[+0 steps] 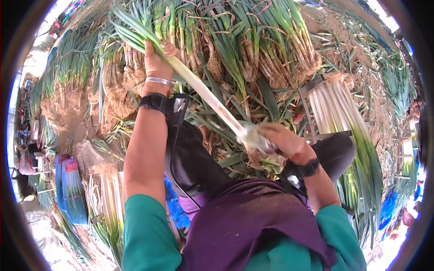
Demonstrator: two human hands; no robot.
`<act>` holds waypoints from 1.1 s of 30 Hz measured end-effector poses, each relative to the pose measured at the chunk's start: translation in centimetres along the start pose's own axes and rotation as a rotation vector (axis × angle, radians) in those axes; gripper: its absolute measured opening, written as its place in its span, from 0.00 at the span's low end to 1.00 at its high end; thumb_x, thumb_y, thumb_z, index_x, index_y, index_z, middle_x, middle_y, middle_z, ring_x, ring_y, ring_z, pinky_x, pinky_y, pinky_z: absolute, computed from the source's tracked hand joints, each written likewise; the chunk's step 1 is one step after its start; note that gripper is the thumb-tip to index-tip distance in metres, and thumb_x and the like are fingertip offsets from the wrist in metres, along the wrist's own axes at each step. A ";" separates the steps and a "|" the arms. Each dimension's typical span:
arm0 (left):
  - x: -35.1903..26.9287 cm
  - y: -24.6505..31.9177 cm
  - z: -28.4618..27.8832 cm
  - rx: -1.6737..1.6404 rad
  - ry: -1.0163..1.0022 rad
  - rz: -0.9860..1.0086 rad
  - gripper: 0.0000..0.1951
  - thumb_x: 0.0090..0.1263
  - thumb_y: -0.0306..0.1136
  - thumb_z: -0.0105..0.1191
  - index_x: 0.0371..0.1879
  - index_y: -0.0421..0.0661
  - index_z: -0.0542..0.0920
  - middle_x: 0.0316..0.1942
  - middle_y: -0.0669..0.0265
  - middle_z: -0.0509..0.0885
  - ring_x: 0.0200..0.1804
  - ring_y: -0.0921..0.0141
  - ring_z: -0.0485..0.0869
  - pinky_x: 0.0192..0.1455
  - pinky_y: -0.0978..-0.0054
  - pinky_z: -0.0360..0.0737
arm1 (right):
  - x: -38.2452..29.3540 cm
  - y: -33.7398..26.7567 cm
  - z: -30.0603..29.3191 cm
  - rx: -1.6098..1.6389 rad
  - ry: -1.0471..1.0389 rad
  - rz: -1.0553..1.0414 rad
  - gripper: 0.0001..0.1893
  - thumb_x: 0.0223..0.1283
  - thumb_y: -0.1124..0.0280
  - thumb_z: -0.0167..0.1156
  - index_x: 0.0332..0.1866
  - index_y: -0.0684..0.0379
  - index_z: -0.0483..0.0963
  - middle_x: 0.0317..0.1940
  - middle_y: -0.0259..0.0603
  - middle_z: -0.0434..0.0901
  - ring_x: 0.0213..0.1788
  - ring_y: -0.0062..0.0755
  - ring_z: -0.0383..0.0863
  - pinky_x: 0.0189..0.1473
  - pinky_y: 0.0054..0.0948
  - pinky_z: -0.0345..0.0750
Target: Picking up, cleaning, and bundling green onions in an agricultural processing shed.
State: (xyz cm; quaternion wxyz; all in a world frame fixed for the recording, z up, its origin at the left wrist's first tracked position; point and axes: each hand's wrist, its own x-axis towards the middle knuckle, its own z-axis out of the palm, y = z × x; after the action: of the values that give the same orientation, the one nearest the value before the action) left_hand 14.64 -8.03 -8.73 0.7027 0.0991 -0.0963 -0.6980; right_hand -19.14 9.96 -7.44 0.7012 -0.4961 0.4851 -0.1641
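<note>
A large green onion (206,91) slants across the view, its leaves at the upper left and its root end at the lower right. My left hand (161,56) is closed around it where the white stalk turns green. Near the root end is my right hand (283,140), blurred, with whitish peel or a sheath (254,139) at its fingers; whether it grips this cannot be told. Stringy roots (255,159) hang just below. Leaf trimmings (234,161) lie on the ground between my knees.
Tied bundles of green onions with roots (264,54) lie ahead, more at the left (69,67). A stack of cleaned white stalks (330,105) rests on a metal frame (307,115) by my right knee. Another stack (110,189) and a blue-wrapped bundle (73,189) are at the left.
</note>
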 end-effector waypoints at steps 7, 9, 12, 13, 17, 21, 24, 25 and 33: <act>-1.3 -1.1 1.1 0.206 0.079 -0.037 0.23 0.71 0.55 0.42 0.31 0.44 0.65 0.20 0.68 0.69 0.21 0.73 0.67 0.24 0.78 0.67 | -5.6 5.4 -1.2 -0.156 -0.283 0.135 0.17 0.68 0.64 0.51 0.54 0.66 0.72 0.38 0.37 0.78 0.39 0.22 0.76 0.37 0.23 0.76; -1.1 -1.3 0.5 0.225 0.073 -0.042 0.23 0.71 0.56 0.42 0.31 0.44 0.65 0.20 0.69 0.68 0.20 0.73 0.67 0.23 0.78 0.67 | -6.0 5.2 -1.3 -0.438 -0.551 0.184 0.17 0.67 0.66 0.51 0.54 0.66 0.72 0.38 0.39 0.79 0.41 0.23 0.77 0.43 0.22 0.74; -0.8 1.3 0.3 0.228 0.290 0.146 0.23 0.72 0.59 0.35 0.31 0.49 0.65 0.15 0.73 0.67 0.15 0.77 0.65 0.18 0.80 0.68 | -10.3 11.1 -1.5 -0.216 -0.413 0.154 0.19 0.66 0.61 0.52 0.52 0.67 0.73 0.37 0.42 0.81 0.41 0.25 0.77 0.44 0.26 0.74; -1.1 1.1 0.9 0.327 0.357 0.184 0.23 0.72 0.59 0.33 0.30 0.49 0.65 0.15 0.73 0.67 0.15 0.77 0.65 0.18 0.81 0.68 | -11.5 10.9 -2.4 -0.215 -0.411 0.172 0.19 0.66 0.61 0.52 0.52 0.67 0.73 0.37 0.42 0.81 0.41 0.25 0.77 0.44 0.26 0.74; -0.8 0.0 2.7 0.304 0.146 0.168 0.23 0.73 0.59 0.33 0.31 0.49 0.64 0.18 0.69 0.69 0.19 0.73 0.67 0.22 0.76 0.66 | -12.2 7.6 -4.2 -0.549 0.145 0.056 0.17 0.59 0.65 0.58 0.50 0.64 0.73 0.44 0.44 0.78 0.42 0.29 0.77 0.47 0.27 0.72; -0.5 -3.5 4.6 0.381 0.150 0.208 0.22 0.71 0.60 0.37 0.35 0.50 0.65 0.21 0.67 0.69 0.22 0.72 0.67 0.25 0.75 0.66 | -5.2 1.9 -2.6 -0.862 0.563 -0.503 0.13 0.53 0.76 0.60 0.45 0.62 0.74 0.43 0.47 0.76 0.37 0.41 0.77 0.42 0.30 0.75; -0.6 -4.9 5.2 0.423 0.134 0.226 0.23 0.70 0.61 0.39 0.37 0.51 0.65 0.21 0.69 0.68 0.21 0.72 0.67 0.25 0.74 0.66 | 0.4 -2.0 0.2 -0.618 0.554 -0.647 0.15 0.50 0.78 0.63 0.44 0.61 0.73 0.42 0.47 0.76 0.35 0.45 0.78 0.38 0.35 0.76; -0.3 -5.7 5.7 0.387 0.136 0.226 0.21 0.70 0.60 0.40 0.45 0.54 0.69 0.20 0.69 0.69 0.21 0.72 0.67 0.25 0.76 0.66 | 1.9 -2.5 0.4 -0.625 0.573 -0.646 0.15 0.50 0.78 0.63 0.44 0.61 0.73 0.42 0.47 0.76 0.35 0.45 0.78 0.38 0.35 0.76; -0.5 -6.2 6.7 0.389 0.066 0.257 0.23 0.70 0.59 0.40 0.58 0.63 0.70 0.21 0.71 0.68 0.21 0.73 0.65 0.25 0.78 0.65 | 6.3 -3.5 -0.3 -0.725 0.529 -0.737 0.16 0.47 0.70 0.68 0.38 0.62 0.70 0.31 0.43 0.75 0.30 0.41 0.77 0.34 0.33 0.75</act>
State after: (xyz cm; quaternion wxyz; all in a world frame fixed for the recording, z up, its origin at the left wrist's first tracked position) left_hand 6.81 -7.64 -3.97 0.7560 0.2425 -0.2179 -0.5676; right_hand -15.54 3.69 -7.67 0.2379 -0.7828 0.4644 -0.3391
